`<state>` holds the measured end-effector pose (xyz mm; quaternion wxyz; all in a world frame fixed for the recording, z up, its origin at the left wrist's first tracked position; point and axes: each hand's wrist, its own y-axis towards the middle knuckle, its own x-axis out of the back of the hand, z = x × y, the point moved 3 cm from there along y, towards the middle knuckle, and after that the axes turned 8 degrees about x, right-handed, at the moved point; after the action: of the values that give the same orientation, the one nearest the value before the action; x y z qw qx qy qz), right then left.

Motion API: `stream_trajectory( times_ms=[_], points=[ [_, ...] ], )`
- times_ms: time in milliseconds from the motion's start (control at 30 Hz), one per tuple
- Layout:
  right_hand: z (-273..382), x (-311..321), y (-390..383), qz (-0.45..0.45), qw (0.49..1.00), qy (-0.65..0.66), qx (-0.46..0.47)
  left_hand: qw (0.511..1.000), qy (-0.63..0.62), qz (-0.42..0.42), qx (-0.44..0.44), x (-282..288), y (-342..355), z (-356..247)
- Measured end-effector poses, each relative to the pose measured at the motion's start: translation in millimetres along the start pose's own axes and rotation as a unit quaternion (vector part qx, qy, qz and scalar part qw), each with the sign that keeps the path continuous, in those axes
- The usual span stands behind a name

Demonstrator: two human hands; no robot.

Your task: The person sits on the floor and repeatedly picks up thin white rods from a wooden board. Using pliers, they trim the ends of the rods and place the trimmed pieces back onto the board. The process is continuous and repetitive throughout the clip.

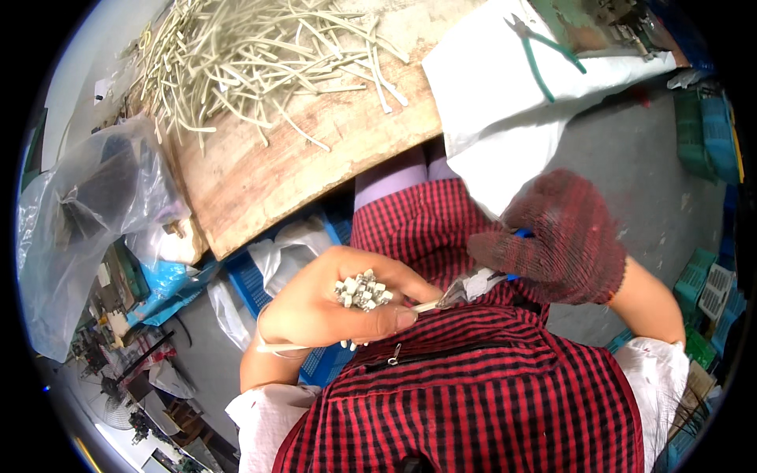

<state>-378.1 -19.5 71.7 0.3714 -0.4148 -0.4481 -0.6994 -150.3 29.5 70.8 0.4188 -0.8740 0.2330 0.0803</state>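
My bare left hand (319, 307) is closed round a bundle of small cream pieces with metal bits (363, 290), with one short cream strip (423, 306) pinched between thumb and index finger. My right hand (564, 240), in a dark red knitted glove, is closed on a blue-handled metal tool (465, 288), whose jaws are at the end of that strip. Both hands are above a red and black checked apron (473, 378) on my lap. A pile of loose cream strips (236, 55) lies on the wooden table (300, 165) in front of me.
Green-handled pliers (540, 55) rest on a white sheet (497, 110) over the table's right end. A clear plastic bag (95, 205) hangs at the left. A blue crate (252, 280) is under the table. Stacked plastic baskets (702, 299) stand on the floor at the right; a fan (114, 406) is at lower left.
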Motion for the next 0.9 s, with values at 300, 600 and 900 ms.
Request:
stream_trajectory(
  times_ms=[300, 600, 900],
  points=[
    [-1.1, -0.9, -0.5, 0.019, 0.998, -0.056, -0.003, 1.000, 0.013, 0.027, 0.004, 2.9, 13.6, -1.3],
    [5.5, -39.0, -55.0, -0.141, 0.848, 0.293, -0.419, 0.556, 0.691, -0.251, -0.388, 38.7, 52.3, -76.8],
    [13.1, -56.4, -61.1, -0.171, 0.721, 0.489, -0.460, 0.473, 0.670, -0.305, -0.484, 54.4, 77.9, -74.1]
  ],
)
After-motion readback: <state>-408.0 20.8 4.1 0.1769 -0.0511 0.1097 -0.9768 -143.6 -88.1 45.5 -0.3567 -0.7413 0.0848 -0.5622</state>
